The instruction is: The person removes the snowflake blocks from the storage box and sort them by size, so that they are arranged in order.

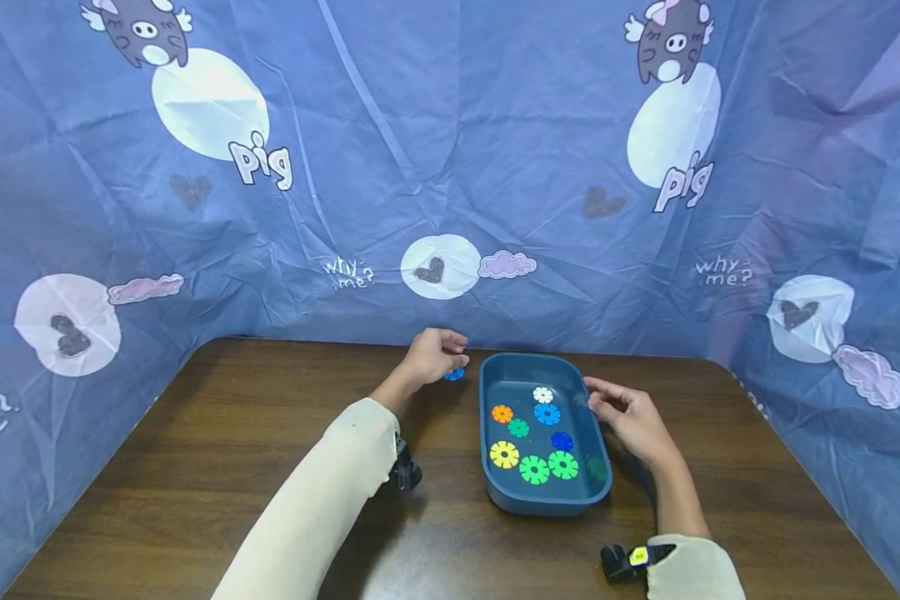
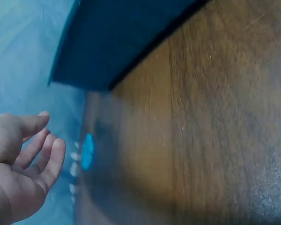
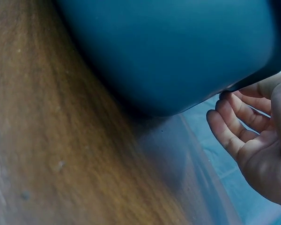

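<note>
In the head view, a blue-grey plastic tub (image 1: 546,506) stands on the table. Inside lie several flat notched discs, among them a yellow one (image 1: 504,454), an orange one (image 1: 502,413) and a white one (image 1: 543,395). My left hand (image 1: 433,357) hovers left of the tub with loosely bent fingers. Just below it a blue notched disc (image 1: 454,374) lies on the table; the left wrist view shows a gap between that disc (image 2: 87,152) and the fingers. My right hand (image 1: 633,417) touches the tub's right rim with its fingertips, the fingers (image 3: 225,133) relaxed along the outside.
A brown wooden table (image 1: 270,450) carries everything. Blue cloth (image 1: 390,167) printed with pigs and hearts hangs behind the table's back edge and along both sides. A small black camera (image 1: 407,467) sits on the left wrist, another (image 1: 621,563) on the right.
</note>
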Demonstrator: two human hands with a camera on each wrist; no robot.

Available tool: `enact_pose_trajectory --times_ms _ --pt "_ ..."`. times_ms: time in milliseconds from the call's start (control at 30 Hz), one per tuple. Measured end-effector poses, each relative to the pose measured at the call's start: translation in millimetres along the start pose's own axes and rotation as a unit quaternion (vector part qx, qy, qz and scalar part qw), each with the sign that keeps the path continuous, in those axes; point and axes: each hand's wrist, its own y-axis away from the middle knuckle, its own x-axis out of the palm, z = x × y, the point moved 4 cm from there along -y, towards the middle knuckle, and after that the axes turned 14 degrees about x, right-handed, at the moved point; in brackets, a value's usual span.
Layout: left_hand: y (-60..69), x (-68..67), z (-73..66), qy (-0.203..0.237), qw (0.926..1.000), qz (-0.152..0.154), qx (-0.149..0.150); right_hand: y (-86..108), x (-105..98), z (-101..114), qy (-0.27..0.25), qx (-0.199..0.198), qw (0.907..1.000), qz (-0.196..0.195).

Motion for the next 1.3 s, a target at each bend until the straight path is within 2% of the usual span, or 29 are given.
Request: enact_pose_trajectory --times_ms 233,333,467,667,967,1200,1300 --pt "-0.1 13.8 -33.5 0.012 0.9978 0.037 0.053 -0.3 0.9 0.1 0.006 -0.001 1.0000 -0.004" --pt "2.5 22.9 -47.7 0.007 0.9951 0.064 0.075 -1.0 1.2 -0.7 0.005 -0.003 1.0000 -0.005" --pt "7.3 35.9 -63.1 -0.014 0.9887 0.109 0.102 -1.4 1.2 -1.3 0.002 -0.007 1.0000 -0.006" --pt "16.5 59.0 -75.2 -0.023 0.9754 0.180 0.125 -2.1 1.6 -2.0 0.003 -0.013 0.9999 -0.007" --pt "27.2 93.4 -92.9 -0.031 0.9482 0.279 0.148 -1.1 1.2 -0.1 0.004 -0.026 0.9997 -0.003" --pt "25.2 111.1 -94.6 -0.044 0.9157 0.377 0.132 -0.4 0.7 1.3 -0.014 -0.035 0.9993 0.003" --pt "25.5 115.3 -93.8 -0.043 0.9031 0.409 0.125 -1.1 0.7 0.4 -0.016 -0.039 0.9991 0.002"
